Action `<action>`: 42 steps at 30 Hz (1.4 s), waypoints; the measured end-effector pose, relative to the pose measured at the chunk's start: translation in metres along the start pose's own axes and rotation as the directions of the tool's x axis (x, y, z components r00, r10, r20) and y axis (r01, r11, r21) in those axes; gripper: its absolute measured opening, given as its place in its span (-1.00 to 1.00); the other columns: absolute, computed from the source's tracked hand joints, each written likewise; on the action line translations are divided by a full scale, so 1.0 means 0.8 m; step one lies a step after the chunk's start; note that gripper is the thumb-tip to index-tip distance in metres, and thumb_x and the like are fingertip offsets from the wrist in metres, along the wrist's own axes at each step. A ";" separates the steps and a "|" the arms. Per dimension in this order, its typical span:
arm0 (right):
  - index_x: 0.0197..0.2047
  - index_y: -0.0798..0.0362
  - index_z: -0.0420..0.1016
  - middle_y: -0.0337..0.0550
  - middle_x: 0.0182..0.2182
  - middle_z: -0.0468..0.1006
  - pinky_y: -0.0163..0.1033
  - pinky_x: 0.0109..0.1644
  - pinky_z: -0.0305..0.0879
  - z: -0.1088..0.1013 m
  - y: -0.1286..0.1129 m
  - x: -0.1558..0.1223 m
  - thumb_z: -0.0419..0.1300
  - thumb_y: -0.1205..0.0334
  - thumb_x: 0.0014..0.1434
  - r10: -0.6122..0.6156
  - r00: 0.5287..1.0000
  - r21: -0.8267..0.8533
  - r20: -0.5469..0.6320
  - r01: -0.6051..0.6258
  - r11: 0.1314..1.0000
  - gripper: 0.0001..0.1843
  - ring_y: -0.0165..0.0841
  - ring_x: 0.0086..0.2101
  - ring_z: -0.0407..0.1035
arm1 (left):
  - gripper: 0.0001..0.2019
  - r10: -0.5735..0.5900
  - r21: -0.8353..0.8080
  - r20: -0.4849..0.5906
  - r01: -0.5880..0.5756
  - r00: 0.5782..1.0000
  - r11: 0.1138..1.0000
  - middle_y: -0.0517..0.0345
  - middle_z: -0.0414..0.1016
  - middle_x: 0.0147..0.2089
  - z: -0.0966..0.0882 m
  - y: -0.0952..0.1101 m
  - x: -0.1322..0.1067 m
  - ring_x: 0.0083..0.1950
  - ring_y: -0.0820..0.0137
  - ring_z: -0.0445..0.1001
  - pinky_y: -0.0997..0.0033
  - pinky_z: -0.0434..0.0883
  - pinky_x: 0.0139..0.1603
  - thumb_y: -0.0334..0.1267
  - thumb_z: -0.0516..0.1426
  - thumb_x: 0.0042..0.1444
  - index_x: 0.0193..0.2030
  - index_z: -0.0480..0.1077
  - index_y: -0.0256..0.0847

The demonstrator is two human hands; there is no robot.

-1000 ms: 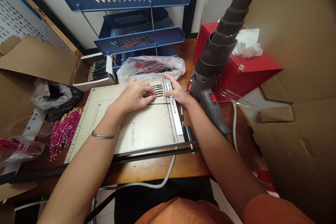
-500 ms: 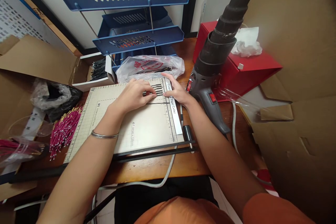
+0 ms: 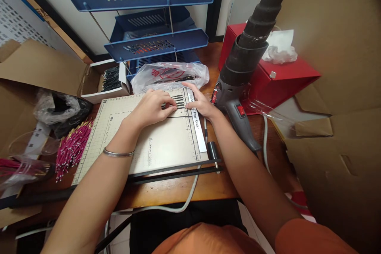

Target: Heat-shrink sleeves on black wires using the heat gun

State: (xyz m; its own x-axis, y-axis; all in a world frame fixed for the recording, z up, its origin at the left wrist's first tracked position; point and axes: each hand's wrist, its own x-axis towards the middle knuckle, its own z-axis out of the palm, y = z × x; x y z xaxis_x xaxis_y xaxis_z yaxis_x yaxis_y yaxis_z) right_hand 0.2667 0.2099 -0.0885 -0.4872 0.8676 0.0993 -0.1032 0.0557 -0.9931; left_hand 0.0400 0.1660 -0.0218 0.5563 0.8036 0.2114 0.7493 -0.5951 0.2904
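A row of thin black tubes (image 3: pixel 178 103) lies side by side near the far right of a beige paper cutter board (image 3: pixel 149 139). My left hand (image 3: pixel 153 107) rests curled on the board, its fingertips pressing the left ends of the tubes. My right hand (image 3: pixel 200 103) lies over the white ruler strip (image 3: pixel 198 125) at the board's right edge, fingers bent against the right ends of the tubes. The cutter's black arm (image 3: pixel 175 170) lies along the board's near edge.
A grey heat gun (image 3: pixel 242 71) stands to the right, its white cord (image 3: pixel 184 202) trailing off the desk. Behind are a red box (image 3: pixel 276 75), a plastic bag (image 3: pixel 169 74), blue stacked trays (image 3: pixel 154 35) and a white box of black tubes (image 3: pixel 108 81). Pink wires (image 3: pixel 73 147) lie left.
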 end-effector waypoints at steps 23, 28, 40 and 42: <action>0.44 -0.08 0.32 -0.08 0.57 0.20 0.17 0.71 -0.14 -0.003 -0.002 -0.001 0.47 0.17 -0.17 -0.037 0.999 -0.070 0.015 0.038 0.997 0.07 0.04 0.57 0.03 | -0.77 0.009 -0.016 0.015 -0.009 1.000 1.000 0.08 0.68 -0.24 0.002 -0.001 0.000 -0.18 0.25 0.53 0.19 0.25 -0.04 -0.13 0.21 0.40 -0.20 0.66 -0.15; 0.44 -0.10 0.34 -0.09 0.56 0.22 0.18 0.71 -0.14 -0.004 0.000 0.001 0.49 0.16 -0.18 -0.042 0.999 -0.074 0.020 0.043 0.996 0.06 0.05 0.57 0.02 | -0.80 0.011 -0.036 0.009 -0.011 1.000 0.999 0.09 0.67 -0.26 0.002 0.000 0.001 -0.20 0.25 0.53 0.20 0.26 -0.07 -0.13 0.24 0.34 -0.22 0.67 -0.14; 0.44 -0.08 0.34 -0.07 0.56 0.22 0.18 0.71 -0.14 -0.004 0.000 0.001 0.50 0.13 -0.16 -0.048 0.999 -0.081 0.014 0.049 0.996 0.07 0.06 0.57 0.03 | -0.77 0.013 -0.098 0.004 -0.013 1.000 0.995 0.08 0.66 -0.29 0.002 -0.001 0.001 -0.27 0.29 0.51 0.23 0.30 -0.11 -0.13 0.22 0.35 -0.23 0.68 -0.16; 0.45 -0.07 0.33 -0.07 0.56 0.22 0.18 0.71 -0.11 -0.004 0.000 0.001 0.51 0.14 -0.17 -0.044 0.999 -0.071 0.016 0.045 0.996 0.08 0.06 0.57 0.04 | -0.77 0.013 -0.098 0.003 -0.013 1.000 0.995 0.08 0.66 -0.29 0.003 -0.002 0.001 -0.27 0.30 0.51 0.23 0.30 -0.11 -0.13 0.23 0.34 -0.23 0.68 -0.16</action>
State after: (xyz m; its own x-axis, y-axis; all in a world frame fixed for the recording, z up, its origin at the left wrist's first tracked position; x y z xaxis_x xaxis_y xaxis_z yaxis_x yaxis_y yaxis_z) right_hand 0.2690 0.2119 -0.0887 -0.4960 0.8564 0.1435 -0.0633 0.1291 -0.9896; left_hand 0.0404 0.1677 -0.0239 0.5675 0.7956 0.2120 0.7034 -0.6023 0.3775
